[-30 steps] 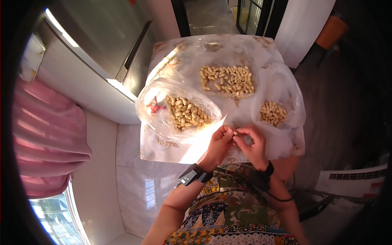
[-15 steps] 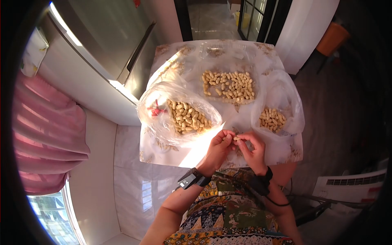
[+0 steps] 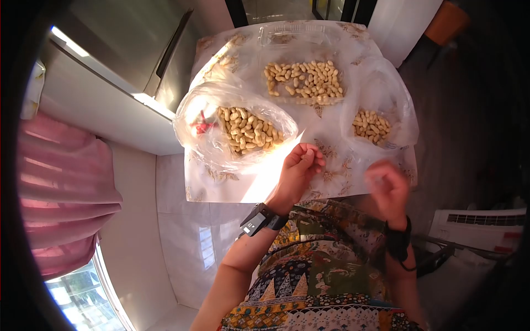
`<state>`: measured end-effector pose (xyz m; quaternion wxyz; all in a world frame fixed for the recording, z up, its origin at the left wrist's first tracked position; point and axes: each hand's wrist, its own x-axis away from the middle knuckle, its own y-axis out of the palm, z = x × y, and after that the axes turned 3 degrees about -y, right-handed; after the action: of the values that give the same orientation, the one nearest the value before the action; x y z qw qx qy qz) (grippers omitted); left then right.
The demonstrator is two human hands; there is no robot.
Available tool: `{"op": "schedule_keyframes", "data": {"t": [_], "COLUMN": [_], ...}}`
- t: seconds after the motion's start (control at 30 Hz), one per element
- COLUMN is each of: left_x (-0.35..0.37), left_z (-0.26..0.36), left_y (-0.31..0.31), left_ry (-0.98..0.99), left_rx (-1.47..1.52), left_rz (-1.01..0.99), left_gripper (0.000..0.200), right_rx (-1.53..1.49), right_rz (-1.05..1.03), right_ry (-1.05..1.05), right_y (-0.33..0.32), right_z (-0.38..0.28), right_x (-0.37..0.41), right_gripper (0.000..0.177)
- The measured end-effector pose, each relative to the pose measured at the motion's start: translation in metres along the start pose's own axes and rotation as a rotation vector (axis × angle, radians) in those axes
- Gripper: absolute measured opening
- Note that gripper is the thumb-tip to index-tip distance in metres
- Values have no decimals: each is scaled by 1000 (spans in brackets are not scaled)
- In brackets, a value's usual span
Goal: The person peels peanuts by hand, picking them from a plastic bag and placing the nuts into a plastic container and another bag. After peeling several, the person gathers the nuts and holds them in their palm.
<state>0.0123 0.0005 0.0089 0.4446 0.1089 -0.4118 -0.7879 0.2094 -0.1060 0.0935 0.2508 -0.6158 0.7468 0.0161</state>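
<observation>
My left hand [image 3: 302, 165] is closed above the front of the table, thumb against curled fingers; I cannot tell what is in it. Off to the right, my right hand [image 3: 388, 186] is smeared by motion, just in front of a clear plastic bag [image 3: 406, 113]. Small pale peanuts [image 3: 371, 127] lie inside that bag. Beyond my left hand, an open clear bag [image 3: 190, 144] holds a heap of unshelled peanuts [image 3: 247, 131], with its red tie [image 3: 204, 128] at the left. Farther back, more peanuts [image 3: 317, 80] sit in a clear plastic tray [image 3: 301, 101].
A pale flowered cloth [image 3: 331, 179] covers the table, with a bright sunlit strip across its front left. The tray's clear lid [image 3: 298, 36] lies at the far edge. To the left stands a refrigerator [image 3: 132, 44]; a white slatted unit [image 3: 475, 229] is at right.
My right hand has moved away from my left, out to the right near the bag there. The small peanut piece between my fingers no longer shows. The whole view has tilted downward.
</observation>
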Motion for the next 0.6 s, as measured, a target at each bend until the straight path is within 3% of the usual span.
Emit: {"op": "schedule_keyframes", "data": {"t": [0.07, 0.13, 0.27, 0.4, 0.6], "left_x": [0, -2, 1, 2, 1], "left_z": [-1, -1, 0, 2, 0], "left_y": [-1, 0, 2, 2, 2], "left_ry": [-3, -3, -11, -17, -2], "left_rx": [-2, -4, -23, -34, -24], "left_rz": [6, 6, 17, 35, 17], "left_gripper": [11, 11, 11, 11, 10], "right_rx": [-17, -23, 171, 121, 116], "right_rz": [-344, -530, -627, -579, -719], "right_ry": [119, 297, 204, 169, 155], "right_y": [15, 35, 65, 88, 114], "right_z": [2, 37, 104, 122, 159], "right_x": [19, 53, 103, 101, 110], "right_gripper": [7, 7, 15, 16, 16]}}
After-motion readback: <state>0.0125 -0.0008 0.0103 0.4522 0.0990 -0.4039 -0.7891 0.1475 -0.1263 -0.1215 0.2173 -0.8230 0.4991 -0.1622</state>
